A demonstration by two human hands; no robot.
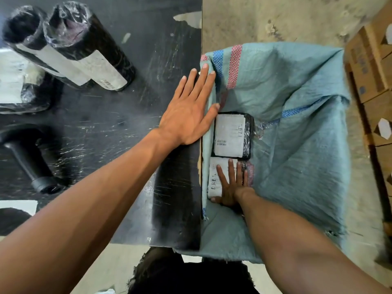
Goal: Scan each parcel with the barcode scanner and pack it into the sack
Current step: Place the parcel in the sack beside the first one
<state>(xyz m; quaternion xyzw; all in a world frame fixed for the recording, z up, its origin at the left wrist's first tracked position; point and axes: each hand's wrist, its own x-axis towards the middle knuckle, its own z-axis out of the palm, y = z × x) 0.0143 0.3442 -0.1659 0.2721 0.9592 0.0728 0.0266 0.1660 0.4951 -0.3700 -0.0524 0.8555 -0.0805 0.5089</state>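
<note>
Pressing a white-labelled parcel (214, 179) flat in the sack (297, 124), right hand (230, 187) spread; print illegible.

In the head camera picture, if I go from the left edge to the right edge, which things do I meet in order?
Black barcode scanner handle → two black-wrapped cylinder parcels with white labels → left hand flat on the black table → two flat black parcels in the teal woven sack → brown cardboard boxes.
</note>
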